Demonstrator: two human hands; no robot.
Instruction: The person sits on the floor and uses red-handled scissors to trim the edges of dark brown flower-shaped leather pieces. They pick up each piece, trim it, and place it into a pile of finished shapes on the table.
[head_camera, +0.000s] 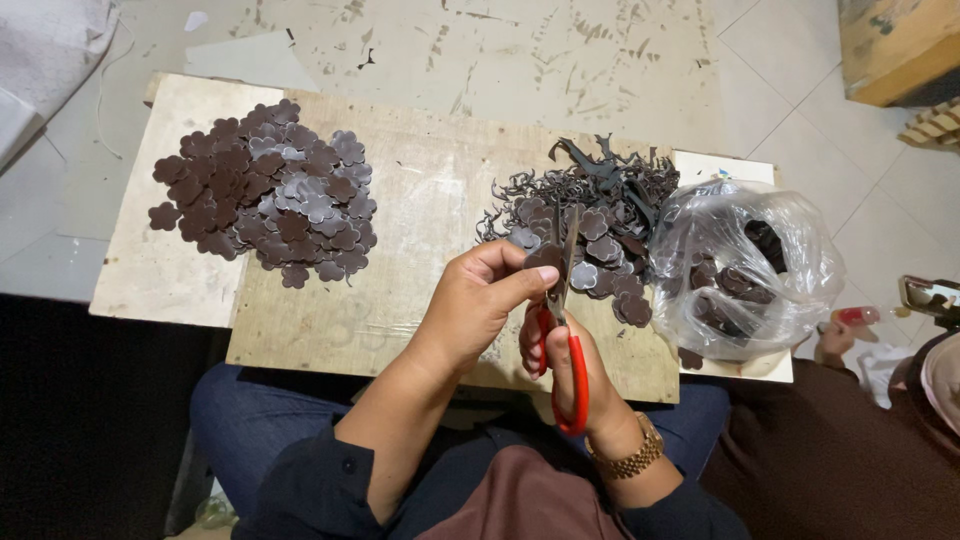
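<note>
Right hand (560, 365) w/ scissors (562, 310) near board's front edge (400, 362), left-center bare.

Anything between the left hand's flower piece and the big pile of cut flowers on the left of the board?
Nothing visible. The left hand pinches a brown flower piece at the scissors, which the right hand holds. Between there and the pile lies only bare board. The scraps and bag sit on the other side.
</note>
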